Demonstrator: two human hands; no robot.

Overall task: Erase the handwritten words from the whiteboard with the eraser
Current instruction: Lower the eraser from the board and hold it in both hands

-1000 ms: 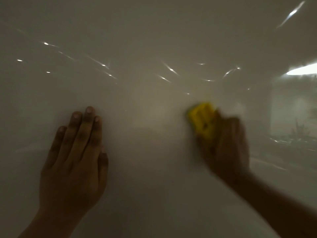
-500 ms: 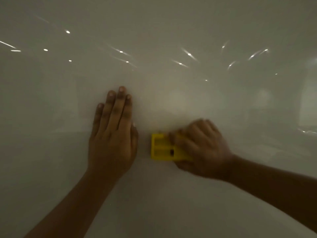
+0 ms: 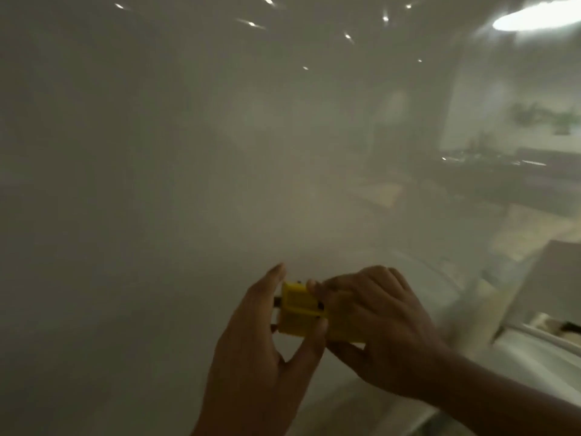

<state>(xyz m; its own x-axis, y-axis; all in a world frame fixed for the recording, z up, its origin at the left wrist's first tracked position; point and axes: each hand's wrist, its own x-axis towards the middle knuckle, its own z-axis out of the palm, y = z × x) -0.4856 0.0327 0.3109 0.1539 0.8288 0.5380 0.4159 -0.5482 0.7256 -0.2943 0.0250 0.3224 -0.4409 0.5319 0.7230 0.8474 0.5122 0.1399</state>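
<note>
The glossy whiteboard [image 3: 157, 184] fills almost the whole view, and I see no handwriting on it in this dim light. A yellow eraser [image 3: 298, 309] is held in front of the board's lower middle. My right hand [image 3: 377, 325] grips its right half from above. My left hand [image 3: 261, 338] is off the board and closes on the eraser's left end, thumb under it and fingers behind it.
The board's lower right edge [image 3: 534, 338] shows as a pale rim. The board's right side mirrors a room with a bright ceiling lamp [image 3: 534, 15], plants and furniture. Small light glints dot the top.
My left hand has lifted off the board and come to the eraser. My right hand stopped wiping and pulled the eraser back from the surface. The view has shifted right.
</note>
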